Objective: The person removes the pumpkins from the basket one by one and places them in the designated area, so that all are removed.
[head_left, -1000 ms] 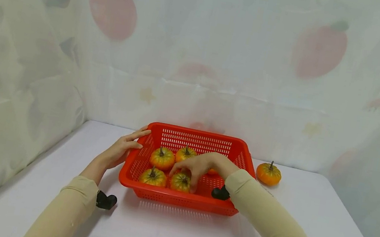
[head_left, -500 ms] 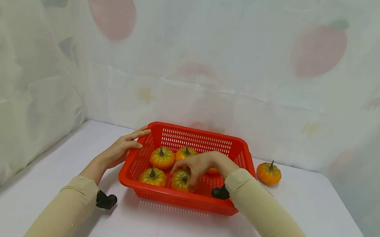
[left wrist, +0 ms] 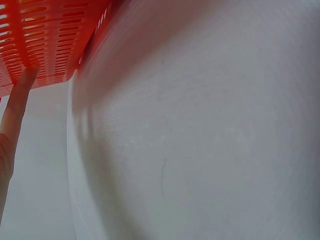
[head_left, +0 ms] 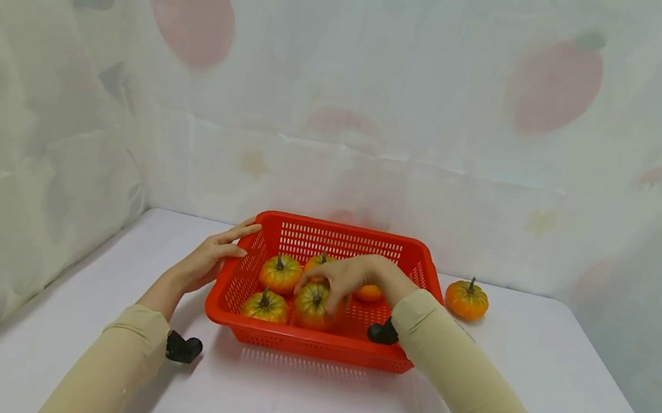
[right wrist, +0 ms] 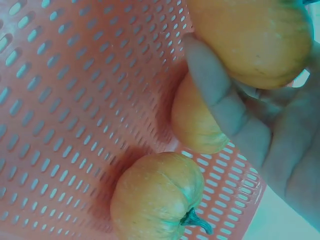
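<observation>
A red plastic basket (head_left: 310,335) with slotted walls stands on the table. My left hand (head_left: 205,262) rests against its left end with straight fingers at the rim. One finger (left wrist: 19,100) touches the slotted outer wall in the left wrist view. My right hand (head_left: 352,278) reaches into the basket and grips a small orange-green pumpkin (head_left: 310,304), raised off the basket floor. Other pumpkins sit inside: one at the front left (head_left: 266,306), one behind it (head_left: 280,273), one at the back (head_left: 315,265), and one (head_left: 368,292) partly hidden by my right hand.
Another small pumpkin (head_left: 467,300) lies on the white table (head_left: 286,409), right of the basket. Pale printed curtains (head_left: 349,94) hang behind and at the sides. A black piece (head_left: 183,349) sticks out at the left wrist, a similar one (head_left: 384,332) at the right.
The gripped pumpkin has risen slightly off the basket floor with my right hand. My left hand stays at the basket's left rim.
</observation>
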Available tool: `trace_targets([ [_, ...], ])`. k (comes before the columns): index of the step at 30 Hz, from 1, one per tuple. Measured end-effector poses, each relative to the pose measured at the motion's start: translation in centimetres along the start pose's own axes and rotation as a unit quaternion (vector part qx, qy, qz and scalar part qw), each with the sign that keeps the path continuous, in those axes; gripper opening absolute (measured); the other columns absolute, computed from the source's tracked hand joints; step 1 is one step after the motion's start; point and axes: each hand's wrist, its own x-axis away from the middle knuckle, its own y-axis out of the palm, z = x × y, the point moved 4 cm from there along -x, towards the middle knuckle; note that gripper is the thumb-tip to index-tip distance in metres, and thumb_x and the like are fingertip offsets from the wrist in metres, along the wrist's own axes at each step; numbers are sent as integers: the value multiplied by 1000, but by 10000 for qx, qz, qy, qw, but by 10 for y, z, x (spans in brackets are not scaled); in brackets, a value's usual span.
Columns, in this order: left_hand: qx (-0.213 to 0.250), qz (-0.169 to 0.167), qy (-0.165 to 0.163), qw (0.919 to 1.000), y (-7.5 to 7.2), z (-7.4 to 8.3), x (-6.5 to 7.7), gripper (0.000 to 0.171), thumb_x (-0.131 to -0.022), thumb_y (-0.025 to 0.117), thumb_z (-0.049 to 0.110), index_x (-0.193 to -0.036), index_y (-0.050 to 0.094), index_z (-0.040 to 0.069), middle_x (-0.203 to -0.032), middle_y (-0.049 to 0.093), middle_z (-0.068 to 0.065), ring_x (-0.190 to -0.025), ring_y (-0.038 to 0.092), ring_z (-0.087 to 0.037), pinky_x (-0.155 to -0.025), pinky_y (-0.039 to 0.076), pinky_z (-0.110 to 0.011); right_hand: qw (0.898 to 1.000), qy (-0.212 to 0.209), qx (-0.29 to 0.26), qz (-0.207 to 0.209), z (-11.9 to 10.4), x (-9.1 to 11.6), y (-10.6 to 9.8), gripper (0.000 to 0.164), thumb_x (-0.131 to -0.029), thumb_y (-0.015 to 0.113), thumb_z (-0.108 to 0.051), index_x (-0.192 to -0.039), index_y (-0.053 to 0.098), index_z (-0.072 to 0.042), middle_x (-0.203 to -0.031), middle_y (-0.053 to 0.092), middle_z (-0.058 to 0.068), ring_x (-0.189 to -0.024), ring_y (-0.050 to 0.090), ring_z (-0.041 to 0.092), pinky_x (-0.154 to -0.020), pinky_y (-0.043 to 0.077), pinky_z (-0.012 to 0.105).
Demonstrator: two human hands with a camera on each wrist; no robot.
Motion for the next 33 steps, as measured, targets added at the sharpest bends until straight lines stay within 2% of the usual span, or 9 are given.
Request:
trace_targets([
  [7,33,-8,-3,10000,-1,1,1,62,-99,40,7,-158,24,15,-170,1,10,-146,32,-32,-93,56,-24,9994,-284,87,163,-7,3,-8,73,-73,71,-6,-142,48,-20,-135,46,3,-108,52,15,-75,55,26],
  [11,43,-24,-8,10000,-1,0,1,62,-99,41,7,-158,24,14,-170,1,10,-144,35,-28,-93,56,-24,9988,-382,0,291,-11,7,-14,77,-74,72,-10,-145,47,-21,-139,45,2,-111,52,16,-77,56,29],
  [15,56,-32,-12,10000,-1,0,1,62,-99,42,8,-158,23,14,-170,1,10,-147,31,-33,-93,56,-25,9983,-365,-198,405,-15,16,-19,78,-76,72,-14,-148,44,-26,-143,41,1,-103,56,15,-77,58,35],
  [20,91,-57,19,9999,-1,0,2,62,-99,41,7,-158,23,13,-170,0,10,-149,26,-39,-94,56,-25,9966,-498,-287,589,-17,27,-26,75,-79,70,-15,-148,43,-25,-145,38,1,-93,58,15,-76,58,34],
  [27,91,-57,4,9999,-1,-1,0,63,-98,42,8,-158,23,14,-170,1,9,-150,23,-40,-94,56,-26,9922,-630,-195,1055,-14,39,-33,67,-78,74,-17,-137,46,-30,-147,38,-2,-119,51,18,-87,57,33],
  [33,41,-61,41,10000,-1,-2,-1,63,-98,42,8,-158,23,14,-170,1,9,-150,24,-39,-93,57,-25,9868,-837,-133,1377,-10,50,-39,68,-76,75,-18,-138,46,-24,-146,41,4,-124,49,22,-96,55,36],
])
